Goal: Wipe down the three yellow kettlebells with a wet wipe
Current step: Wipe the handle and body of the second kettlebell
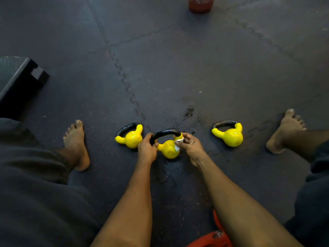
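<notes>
Gleaming yellow kettlebell [169, 151]: left hand [146, 151] grips its black handle [164, 132], right hand [192, 145] pinches wipe [179, 139]

left hand [146, 150] grips middle kettlebell [169, 148] handle | right hand [190, 146] presses wipe [178, 139] on it | floor mat [195, 68] wet

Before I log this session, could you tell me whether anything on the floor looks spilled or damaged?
Yes: just beyond the middle kettlebell the floor mat shows a dark, crumbled-looking patch with wet-looking speckles around it.
</notes>
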Motion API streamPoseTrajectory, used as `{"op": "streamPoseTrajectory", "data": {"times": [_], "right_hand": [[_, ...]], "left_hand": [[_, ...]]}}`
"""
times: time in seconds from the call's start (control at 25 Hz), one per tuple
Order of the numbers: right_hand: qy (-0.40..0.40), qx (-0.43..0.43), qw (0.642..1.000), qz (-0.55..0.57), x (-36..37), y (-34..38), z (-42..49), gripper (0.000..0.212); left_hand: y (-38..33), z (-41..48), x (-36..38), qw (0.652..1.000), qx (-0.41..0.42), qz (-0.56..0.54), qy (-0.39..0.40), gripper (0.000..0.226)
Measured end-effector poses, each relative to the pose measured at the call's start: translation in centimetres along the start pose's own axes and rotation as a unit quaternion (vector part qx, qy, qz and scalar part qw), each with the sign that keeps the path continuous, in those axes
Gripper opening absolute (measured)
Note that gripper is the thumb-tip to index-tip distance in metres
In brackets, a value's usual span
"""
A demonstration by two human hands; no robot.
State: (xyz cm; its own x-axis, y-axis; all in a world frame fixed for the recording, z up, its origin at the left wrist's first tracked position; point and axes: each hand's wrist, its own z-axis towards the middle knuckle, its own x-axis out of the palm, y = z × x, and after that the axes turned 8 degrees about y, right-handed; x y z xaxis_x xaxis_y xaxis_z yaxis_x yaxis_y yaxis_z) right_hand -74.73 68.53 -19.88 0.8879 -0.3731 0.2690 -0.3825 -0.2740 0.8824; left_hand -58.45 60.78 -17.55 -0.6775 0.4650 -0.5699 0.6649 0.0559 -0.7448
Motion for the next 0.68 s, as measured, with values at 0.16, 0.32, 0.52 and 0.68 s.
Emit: {"op": "streamPoseTrajectory", "data": {"times": [0.16, 0.32, 0.52, 0.68], "right_hand": [[-0.085, -0.009, 0.996, -0.024, 1.1, -0.2, 0.2, 0.034], [-0.274, 0.015, 0.956, -0.104, 2.8, -1.2, 1.7, 0.029], [-0.391, 0.066, 0.908, -0.132, 3.9, 0.7, 1.7, 0.026], [-0.303, 0.007, 0.949, -0.082, 3.2, 0.8, 2.1, 0.037]], "left_hand": [[-0.5, -0.6, 0.1, 1.0, 0.008, 0.015, -0.01, 0.035], [-1.5, -2.0, 1.1, 0.998, 0.035, 0.028, -0.043, 0.031], [-2.7, -2.9, 2.0, 0.997, 0.052, 0.028, -0.052, 0.031], [-1.8, -1.7, 1.2, 0.999, 0.018, 0.005, -0.027, 0.033]]}}
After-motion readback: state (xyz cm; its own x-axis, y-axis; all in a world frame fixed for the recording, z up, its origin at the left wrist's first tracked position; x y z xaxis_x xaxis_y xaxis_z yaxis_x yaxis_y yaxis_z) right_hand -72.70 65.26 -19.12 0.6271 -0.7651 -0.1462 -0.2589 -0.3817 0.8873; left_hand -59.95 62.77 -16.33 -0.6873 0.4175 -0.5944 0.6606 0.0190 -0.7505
